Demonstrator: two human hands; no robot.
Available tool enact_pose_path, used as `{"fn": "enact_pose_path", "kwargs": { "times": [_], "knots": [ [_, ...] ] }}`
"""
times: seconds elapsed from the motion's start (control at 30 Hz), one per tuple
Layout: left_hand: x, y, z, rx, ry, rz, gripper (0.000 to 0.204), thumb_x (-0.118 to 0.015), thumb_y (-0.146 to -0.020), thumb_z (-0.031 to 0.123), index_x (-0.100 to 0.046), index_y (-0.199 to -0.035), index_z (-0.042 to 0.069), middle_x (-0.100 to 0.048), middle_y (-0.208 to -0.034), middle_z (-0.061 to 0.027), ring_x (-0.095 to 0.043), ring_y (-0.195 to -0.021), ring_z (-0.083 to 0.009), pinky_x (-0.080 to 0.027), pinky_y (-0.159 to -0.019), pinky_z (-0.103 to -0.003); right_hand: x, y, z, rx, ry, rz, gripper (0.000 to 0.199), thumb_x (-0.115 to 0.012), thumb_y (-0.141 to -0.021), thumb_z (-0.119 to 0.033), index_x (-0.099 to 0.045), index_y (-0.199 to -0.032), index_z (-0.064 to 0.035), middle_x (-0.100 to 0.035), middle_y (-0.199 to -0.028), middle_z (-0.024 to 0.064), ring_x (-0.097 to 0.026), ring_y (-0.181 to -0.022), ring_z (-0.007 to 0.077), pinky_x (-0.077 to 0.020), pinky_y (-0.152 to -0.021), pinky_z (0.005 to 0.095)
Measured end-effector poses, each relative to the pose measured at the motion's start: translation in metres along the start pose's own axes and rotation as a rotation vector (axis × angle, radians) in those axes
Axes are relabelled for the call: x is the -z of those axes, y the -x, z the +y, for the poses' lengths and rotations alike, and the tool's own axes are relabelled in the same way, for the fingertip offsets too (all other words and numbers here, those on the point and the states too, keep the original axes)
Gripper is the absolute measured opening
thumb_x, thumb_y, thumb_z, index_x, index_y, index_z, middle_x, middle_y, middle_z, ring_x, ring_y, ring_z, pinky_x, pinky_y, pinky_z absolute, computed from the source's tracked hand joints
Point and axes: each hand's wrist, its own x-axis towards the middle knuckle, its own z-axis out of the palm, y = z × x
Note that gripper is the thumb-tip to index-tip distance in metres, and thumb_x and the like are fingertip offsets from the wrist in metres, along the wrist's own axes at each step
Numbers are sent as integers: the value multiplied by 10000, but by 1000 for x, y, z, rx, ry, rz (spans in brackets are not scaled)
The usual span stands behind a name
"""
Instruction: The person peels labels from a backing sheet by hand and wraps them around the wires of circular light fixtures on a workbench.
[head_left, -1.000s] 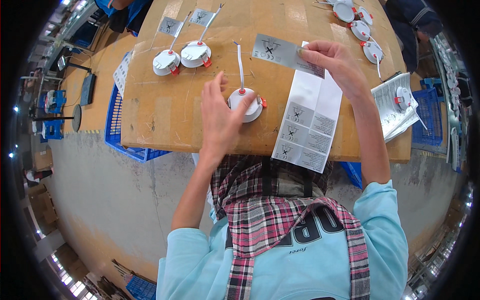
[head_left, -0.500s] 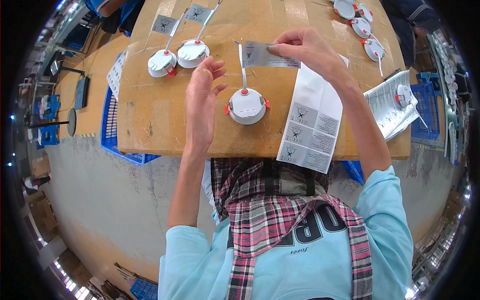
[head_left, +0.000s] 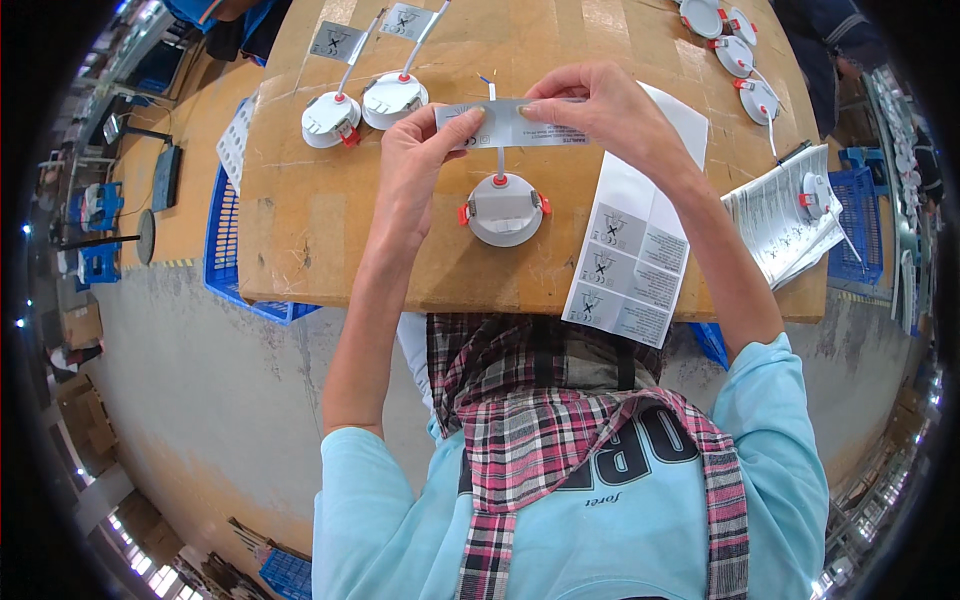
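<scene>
Left hand [head_left: 412, 165] and right hand [head_left: 603, 108] set near each other, both pinched on one silver printed rectangular label [head_left: 506, 127], thumbs on the near face. Fingers behind it mostly hidden; label's ends partly covered. Label spans across the upright white cable [head_left: 501, 162] of a round white lamp with red-tipped side clips [head_left: 506, 218]; it screens the cable's middle, bare wire ends showing above. Cannot tell whether label and cable touch.

Lamp lies back-up on the brown table [head_left: 400, 262], below the hands. Left hand overlaps, in view, the lower rim of one flagged round white lamp [head_left: 393, 100]; contact unclear. Second flagged round white lamp [head_left: 330, 120] just left of it. Their cable tops run close to the upper frame edge.

Right forearm covers part of the white label sheet with silver panels [head_left: 645, 185]; its lower end overhangs the table's near edge. Far right: round white lamps in a group [head_left: 735, 57], topmost cut by the frame. Slim dark item at the printed paper stack [head_left: 775, 225] hard to make out. Stack sits at the right edge, one small white lamp [head_left: 815, 190] on it.

Room: brown surface stretches from the middle lamp to the near edge, and leftward to the blue plastic crate [head_left: 222, 255] beside the table.
</scene>
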Motion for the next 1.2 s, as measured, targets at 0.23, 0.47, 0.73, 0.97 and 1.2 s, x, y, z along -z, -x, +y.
{"fn": "enact_pose_path", "kwargs": {
  "times": [0.23, 0.47, 0.73, 0.97, 1.2],
  "knots": [
    [13, -19, -5, 91, -50, -49, 185, -657, -858, 170, -676, -961, 17, -676, -874, -49, -618, -783, -74, -516, -694, -217, -14, -11, 16, -2, -74, -1, 275, -678, -800, -229, -706, -935, 9, -675, -820, 121, -635, -783, 173, -487, -696, 277],
    [13, -24, -9, 156, 24, -52, 201, -629, -878, 156, -655, -991, -8, -665, -909, -78, -631, -793, -107, -567, -721, -254, -16, -23, 32, -3, -149, -31, 279, -680, -803, -226, -705, -950, 10, -675, -820, 113, -629, -776, 159, -482, -704, 265],
    [12, -26, -9, 205, 63, -63, 227, -615, -887, 154, -631, -1022, -29, -662, -943, -107, -648, -831, -139, -573, -755, -277, -16, -23, 33, -34, -173, -42, 272, -676, -808, -205, -700, -964, 18, -676, -818, 107, -626, -763, 146, -484, -705, 254],
    [10, -23, -7, 220, 96, -93, 235, -600, -898, 156, -613, -1037, -34, -661, -959, -120, -656, -866, -160, -576, -780, -296, -16, -22, 33, -11, -176, -23, 261, -662, -817, -194, -700, -967, 16, -678, -816, 107, -627, -763, 142, -485, -709, 251],
    [8, -20, -9, 175, 139, -107, 225, -595, -904, 156, -611, -1036, -25, -658, -953, -112, -658, -869, -163, -576, -784, -294, -19, -22, 38, 0, -185, -17, 264, -654, -826, -215, -697, -971, 1, -682, -817, 100, -619, -748, 131, -468, -688, 247]
  ]
}}
